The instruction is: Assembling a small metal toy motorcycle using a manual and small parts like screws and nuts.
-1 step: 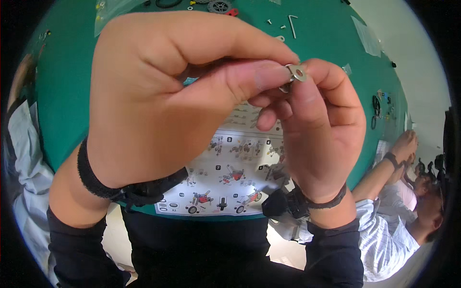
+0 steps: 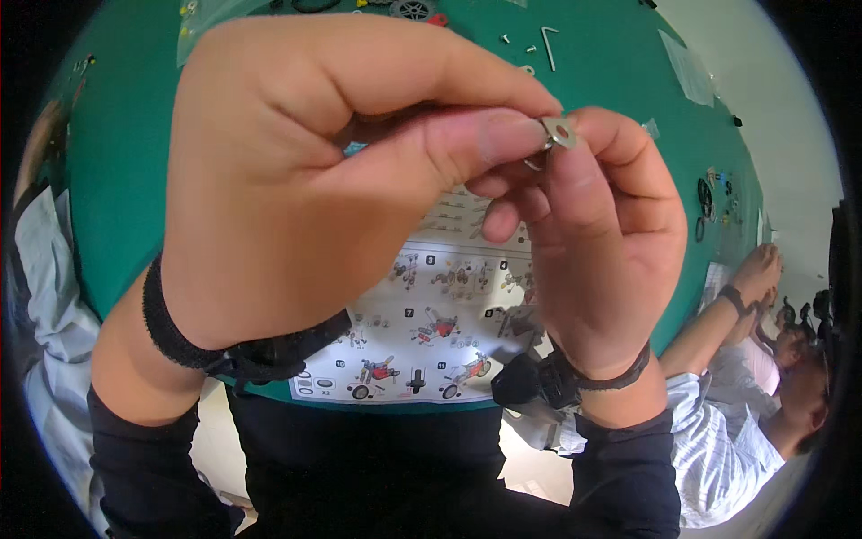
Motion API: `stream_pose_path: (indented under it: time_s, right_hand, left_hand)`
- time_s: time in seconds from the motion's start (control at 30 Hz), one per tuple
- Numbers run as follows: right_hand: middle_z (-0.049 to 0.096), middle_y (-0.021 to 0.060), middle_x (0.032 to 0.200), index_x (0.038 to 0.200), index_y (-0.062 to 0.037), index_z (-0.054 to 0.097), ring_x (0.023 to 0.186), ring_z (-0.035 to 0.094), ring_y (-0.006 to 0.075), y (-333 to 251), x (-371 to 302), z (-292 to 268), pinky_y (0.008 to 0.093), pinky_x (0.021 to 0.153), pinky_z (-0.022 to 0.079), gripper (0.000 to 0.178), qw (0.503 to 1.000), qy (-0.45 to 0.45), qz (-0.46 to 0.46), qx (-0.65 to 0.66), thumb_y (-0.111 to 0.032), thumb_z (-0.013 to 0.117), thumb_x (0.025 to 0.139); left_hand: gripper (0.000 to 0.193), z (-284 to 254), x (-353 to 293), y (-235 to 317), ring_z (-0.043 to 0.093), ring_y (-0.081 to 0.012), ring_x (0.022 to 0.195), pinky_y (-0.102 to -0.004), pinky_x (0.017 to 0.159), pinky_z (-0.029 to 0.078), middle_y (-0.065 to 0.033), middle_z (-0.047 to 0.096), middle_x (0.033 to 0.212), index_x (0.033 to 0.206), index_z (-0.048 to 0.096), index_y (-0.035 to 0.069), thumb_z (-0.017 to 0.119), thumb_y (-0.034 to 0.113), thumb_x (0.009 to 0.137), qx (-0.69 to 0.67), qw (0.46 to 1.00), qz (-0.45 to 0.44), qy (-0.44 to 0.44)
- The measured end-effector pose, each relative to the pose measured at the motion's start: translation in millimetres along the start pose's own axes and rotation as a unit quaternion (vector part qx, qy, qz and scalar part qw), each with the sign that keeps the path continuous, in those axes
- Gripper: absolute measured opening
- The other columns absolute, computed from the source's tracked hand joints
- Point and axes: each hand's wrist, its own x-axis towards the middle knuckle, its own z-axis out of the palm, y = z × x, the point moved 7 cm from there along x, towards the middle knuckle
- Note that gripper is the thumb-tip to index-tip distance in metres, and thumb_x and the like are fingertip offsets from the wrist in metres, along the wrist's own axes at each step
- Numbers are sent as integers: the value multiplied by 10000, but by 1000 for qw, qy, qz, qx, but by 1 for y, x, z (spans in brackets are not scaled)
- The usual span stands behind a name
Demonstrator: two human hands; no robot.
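Observation:
A small silvery metal bracket (image 2: 560, 137) with a round hole is held up above the table between both hands. My left hand (image 2: 296, 184) comes in from the left and pinches the bracket's left side between thumb and forefinger. My right hand (image 2: 606, 242) grips its right side, the thumb pressed up against it and the other fingers curled behind. Part of the metal is covered by the fingertips, so I cannot tell whether a second piece is in there. Below the hands lies a printed instruction sheet (image 2: 431, 359) with pictures of a toy motorbike build.
On the green table (image 2: 117, 198), beyond the hands, are an L-shaped hex key (image 2: 549, 49), small screws (image 2: 531, 49), a black wheel (image 2: 412, 10) and a red part (image 2: 437, 19). Black rings (image 2: 705, 198) and small parts lie at the right, near another person's hands (image 2: 761, 268).
The bracket and the fingertips have tilted and shifted very slightly to the right. Both hands keep their pinch on it.

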Motion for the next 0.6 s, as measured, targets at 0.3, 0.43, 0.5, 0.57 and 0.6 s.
stream_pose_path:
  time_s: [0.3,0.43,0.5,0.57,0.6]
  right_hand:
    - [708,165,1044,1140,15,624,899,714,255,8,4,-7,290,665,567,216,993,12,108,35,-137,542,1010]
    - [713,162,1049,1131,17,631,913,716,252,11,4,-6,276,670,566,230,988,19,138,70,-159,547,1008]
    - [713,164,1057,1145,19,630,925,715,255,13,3,-6,282,682,568,246,980,10,165,113,-167,549,1006]
    - [712,163,1064,1157,21,629,942,713,258,13,3,-6,284,695,571,257,978,3,168,122,-171,551,1005]
    - [711,162,1071,1169,23,628,959,712,262,14,3,-7,287,707,574,269,976,-2,172,131,-175,553,1004]
  left_hand:
    - [213,2,16,17,676,-98,794,-216,736,542,-84,751,955,1143,719,-19,607,51,976,123,985,-58,-105]
    - [207,2,15,21,689,-108,827,-219,759,544,-85,755,969,1133,723,-18,612,39,968,185,978,-28,-93]
    - [205,2,15,22,699,-120,864,-225,784,545,-88,757,982,1130,726,-13,617,33,962,196,976,-25,-92]
    - [207,1,15,24,700,-122,869,-227,787,546,-97,757,989,1134,728,-6,624,42,961,215,971,-14,-100]
    - [209,1,15,24,701,-124,874,-229,789,546,-106,757,995,1138,729,1,630,50,960,232,967,-4,-109]
